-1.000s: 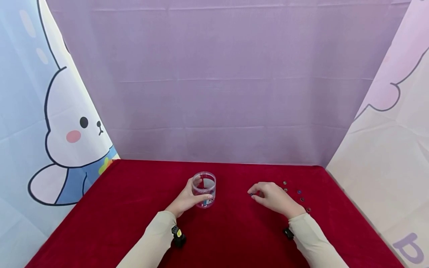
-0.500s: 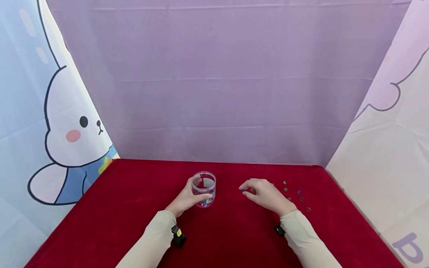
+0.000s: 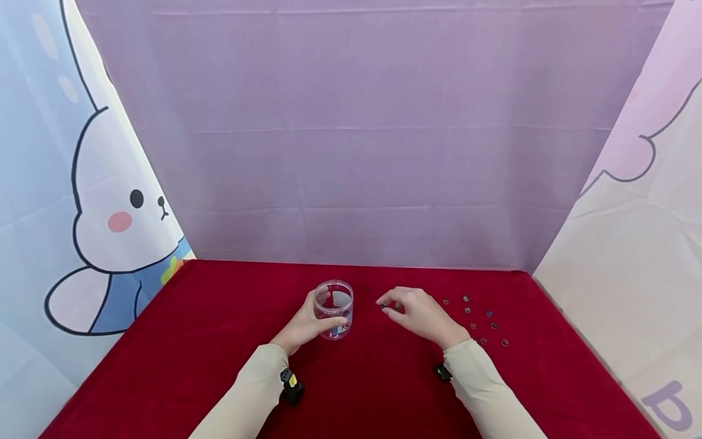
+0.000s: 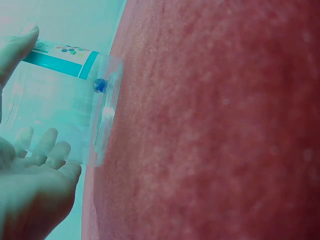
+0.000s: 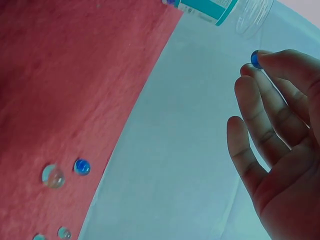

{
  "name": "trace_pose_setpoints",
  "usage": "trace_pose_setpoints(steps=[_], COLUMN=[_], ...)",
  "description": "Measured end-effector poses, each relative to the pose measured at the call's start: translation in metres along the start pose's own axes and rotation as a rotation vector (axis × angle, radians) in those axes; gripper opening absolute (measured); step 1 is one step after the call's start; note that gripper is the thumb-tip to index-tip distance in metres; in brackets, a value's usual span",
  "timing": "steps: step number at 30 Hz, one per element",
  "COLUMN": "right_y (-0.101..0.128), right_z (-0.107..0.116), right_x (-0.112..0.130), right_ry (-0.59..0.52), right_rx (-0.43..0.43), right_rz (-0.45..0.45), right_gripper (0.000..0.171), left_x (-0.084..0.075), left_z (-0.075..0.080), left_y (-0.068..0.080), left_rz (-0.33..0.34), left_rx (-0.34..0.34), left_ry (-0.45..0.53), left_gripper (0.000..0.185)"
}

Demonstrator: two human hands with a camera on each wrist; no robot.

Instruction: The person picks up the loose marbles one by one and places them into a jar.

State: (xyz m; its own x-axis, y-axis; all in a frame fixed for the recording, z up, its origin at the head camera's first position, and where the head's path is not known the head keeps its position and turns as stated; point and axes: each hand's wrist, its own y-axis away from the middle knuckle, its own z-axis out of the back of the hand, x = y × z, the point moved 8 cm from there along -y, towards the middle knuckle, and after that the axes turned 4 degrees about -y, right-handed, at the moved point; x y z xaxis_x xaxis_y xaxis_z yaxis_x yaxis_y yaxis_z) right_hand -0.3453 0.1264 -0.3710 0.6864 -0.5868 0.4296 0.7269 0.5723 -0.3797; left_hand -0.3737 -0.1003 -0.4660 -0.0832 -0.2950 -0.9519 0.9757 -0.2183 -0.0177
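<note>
My left hand [image 3: 300, 330] grips a clear plastic jar [image 3: 343, 300] round its side, thumb in front and fingers behind. The jar is upright and lidless, its base at the red cloth. A label with a teal band wraps part of its wall, and a blue marble [image 4: 100, 86] shows low in it in the left wrist view. To the right of the jar, my right hand [image 3: 421, 314] pinches another blue marble [image 5: 255, 59] between thumb and index fingertip. The other fingers of that hand are spread in the right wrist view.
Several loose marbles lie on the cloth at the right, among them a blue marble [image 3: 489, 313] and a clear marble [image 5: 52, 176]. The red cloth [image 3: 219, 366] covers the table; a purple curtain [image 3: 351, 152] hangs behind its far edge.
My right hand has moved left and slightly away from me, closer to the jar, with the blue marble pinched throughout. Loose marbles it covered now show. My left hand and the jar stay put.
</note>
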Motion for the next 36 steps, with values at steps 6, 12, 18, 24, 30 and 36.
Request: trace_pose_setpoints(steps=[6,12,18,24,30,36], right_y=[-0.008,-0.016,-0.024,-0.030,-0.035,-0.039], right_z=[-0.003,-0.007,-0.012,-0.019,-0.022,-0.025], right_x=[0.009,0.015,0.020,0.026,0.033,0.036], right_ry=[-0.018,-0.032,-0.005,0.039,0.059,0.044], right_rx=[-0.026,-0.055,-0.092,-0.118,-0.171,-0.202], right_rz=[-0.001,0.011,0.027,0.057,0.092,0.105], right_gripper=[0.025,0.024,0.023,0.023,0.024,0.023], left_x=[0.000,0.003,0.004,0.003,0.001,0.001], left_z=[0.000,0.000,0.000,0.000,0.000,-0.001], left_y=[-0.001,-0.002,-0.003,-0.001,0.000,-0.001], left_rz=[-0.004,-0.008,-0.014,-0.009,-0.007,-0.012], left_rx=[0.005,0.013,0.019,0.013,0.009,0.013], left_ry=[0.007,0.016,0.026,0.023,0.019,0.025], left_gripper=[0.097,0.097,0.096,0.096,0.095,0.096])
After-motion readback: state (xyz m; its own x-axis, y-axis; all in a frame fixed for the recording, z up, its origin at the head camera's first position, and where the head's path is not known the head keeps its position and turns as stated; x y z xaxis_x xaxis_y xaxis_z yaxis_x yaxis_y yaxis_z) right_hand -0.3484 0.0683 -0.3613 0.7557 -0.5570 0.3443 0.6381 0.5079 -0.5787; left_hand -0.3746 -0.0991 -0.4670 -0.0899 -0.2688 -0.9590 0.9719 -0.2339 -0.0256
